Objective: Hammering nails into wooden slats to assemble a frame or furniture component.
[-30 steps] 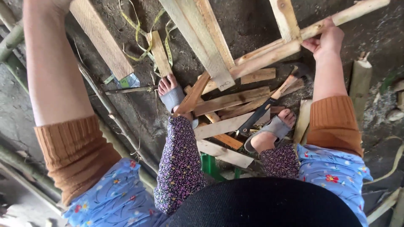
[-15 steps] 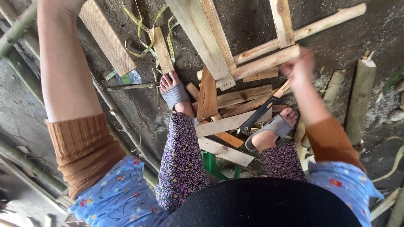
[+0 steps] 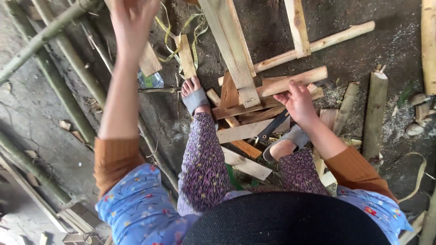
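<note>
A: What's the biggest thing down there?

B: The dirt floor (image 3: 345, 59) itself, strewn with sawdust. Green bamboo poles (image 3: 54, 81) run along its left side. A long flat plank (image 3: 231, 45) slants from the top edge to the middle, over a heap of split wood pieces (image 3: 245, 131).

A: And the hands?

B: The right hand (image 3: 298, 100) curls its fingers around a round wooden stick (image 3: 293, 81), which lies level just right of the plank's lower end. The left hand (image 3: 132, 22) is raised near the top-left, blurred; I cannot tell whether it is open or closed.

A: Smaller items?

B: A dark-bladed knife (image 3: 271, 129) lies between the sandalled feet. A small clear packet (image 3: 151, 80) with a bluish tint sits left of the left foot, below yellow-green strips (image 3: 175, 34).
</note>
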